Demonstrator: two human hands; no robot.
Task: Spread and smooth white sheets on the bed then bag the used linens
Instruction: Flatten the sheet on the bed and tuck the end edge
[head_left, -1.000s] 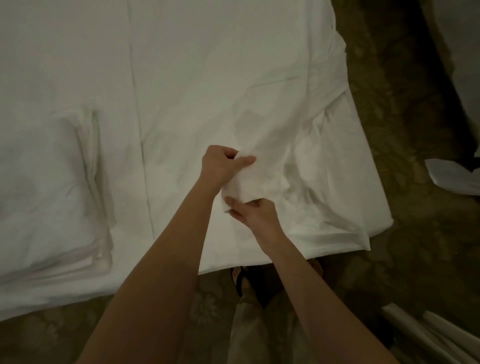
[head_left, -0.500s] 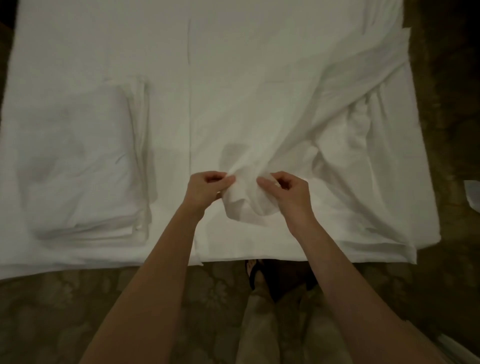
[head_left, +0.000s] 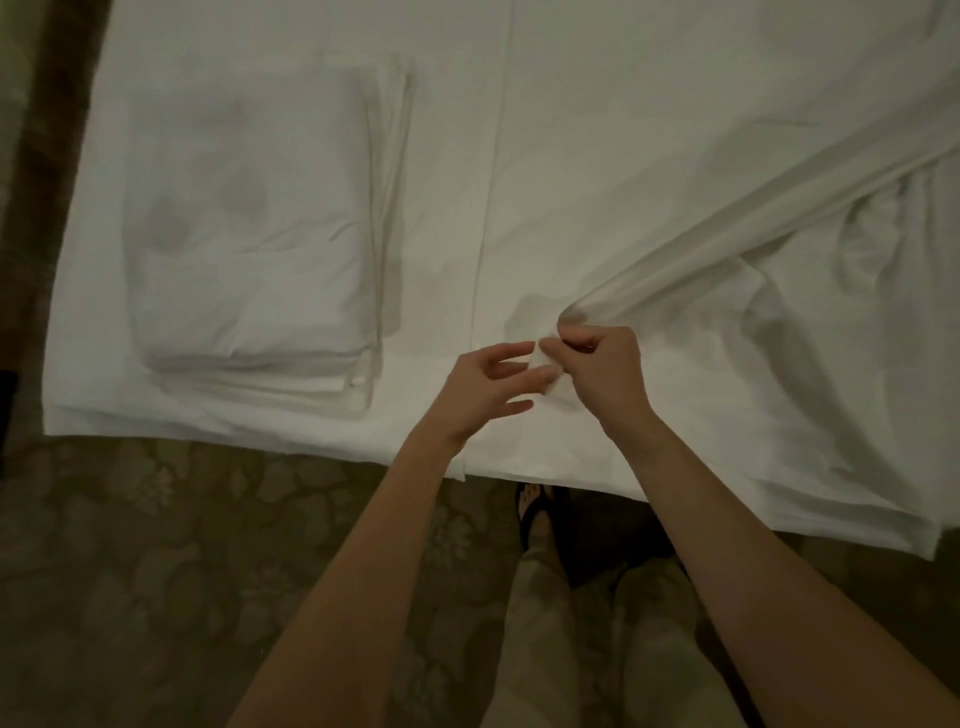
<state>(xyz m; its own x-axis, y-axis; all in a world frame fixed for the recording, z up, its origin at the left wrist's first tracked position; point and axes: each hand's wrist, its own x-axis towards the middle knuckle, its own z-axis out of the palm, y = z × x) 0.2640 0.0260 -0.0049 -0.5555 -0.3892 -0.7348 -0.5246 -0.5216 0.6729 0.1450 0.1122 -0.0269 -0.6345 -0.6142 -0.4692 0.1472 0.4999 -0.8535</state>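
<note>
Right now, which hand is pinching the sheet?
The right hand. Its fingers are curled and pinch a bunched corner of the loose sheet. The left hand has its fingers spread and grips nothing.

Left hand (head_left: 480, 389) let go — fingers (head_left: 511, 351) now spread.

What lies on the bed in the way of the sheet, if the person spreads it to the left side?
A folded stack of white linens lies on the bed's left half. The right hand pinches the bunched sheet; the left hand is open beside it. The stack would end up under the spread sheet.
</note>
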